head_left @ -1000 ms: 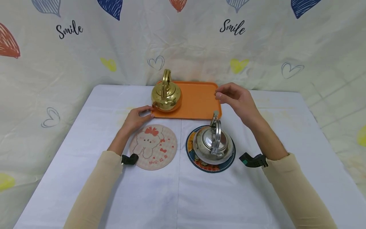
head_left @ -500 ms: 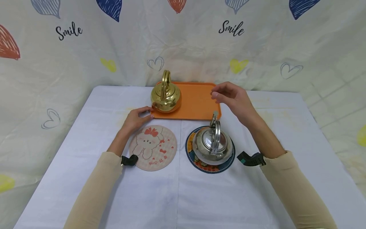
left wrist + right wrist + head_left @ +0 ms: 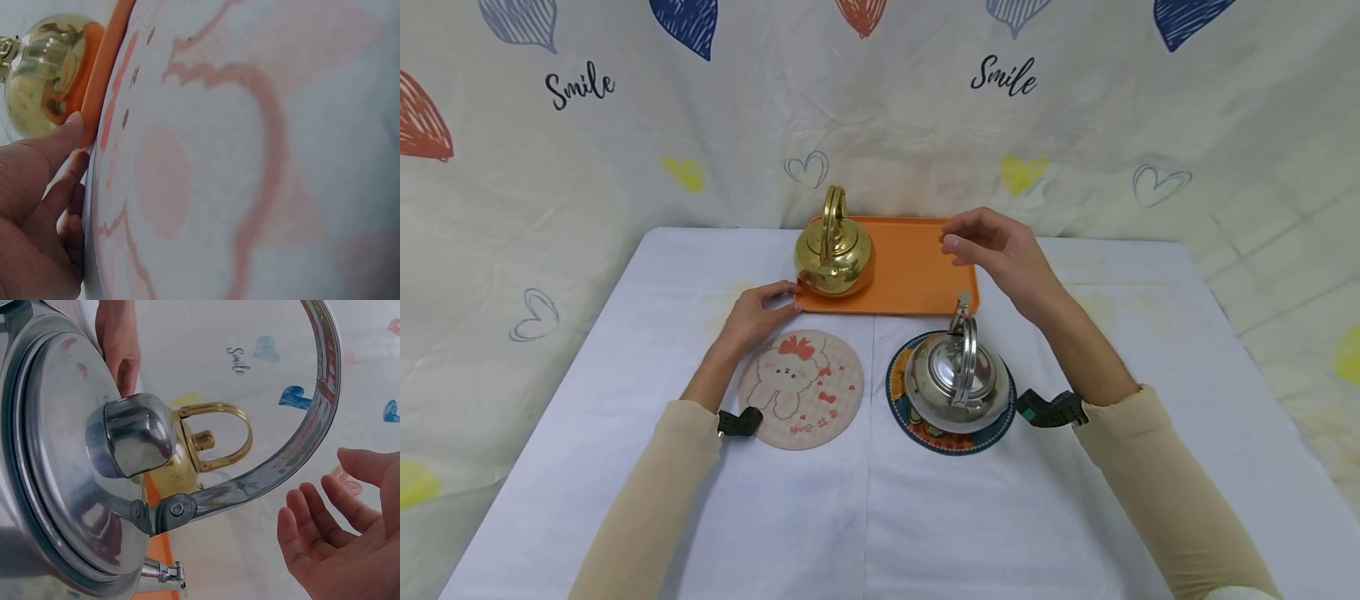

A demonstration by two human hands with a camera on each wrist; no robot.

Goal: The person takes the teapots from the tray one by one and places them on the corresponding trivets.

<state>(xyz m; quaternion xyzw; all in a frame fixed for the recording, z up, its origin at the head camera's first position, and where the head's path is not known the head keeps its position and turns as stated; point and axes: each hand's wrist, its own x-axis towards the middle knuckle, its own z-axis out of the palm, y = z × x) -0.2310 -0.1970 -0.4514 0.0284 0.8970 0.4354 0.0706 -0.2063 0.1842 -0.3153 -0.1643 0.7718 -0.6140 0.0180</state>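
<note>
The left hand (image 3: 756, 317) pinches the near left corner of an orange tray (image 3: 917, 271); in the left wrist view its thumb (image 3: 70, 132) lies against the rim. On the tray's left half stands a gold kettle (image 3: 832, 257), handle upright. Above the tray's right end hovers the right hand (image 3: 1006, 254), fingers relaxed and a little bent, holding nothing. Nearer the person, a silver kettle (image 3: 951, 392) with a raised handle stands on a dark patterned round mat (image 3: 955, 447). Its lid and handle fill much of the right wrist view, apart from the right hand.
A pale round mat (image 3: 805, 392) with a rabbit print lies left of the silver kettle, below the left hand. A white cloth covers the table (image 3: 775, 517). Behind it hangs a printed curtain (image 3: 895, 125), close to the tray's far edge.
The right hand has moved left, from the tray's right edge to over its right part. The left hand, tray and both kettles have stayed in place.
</note>
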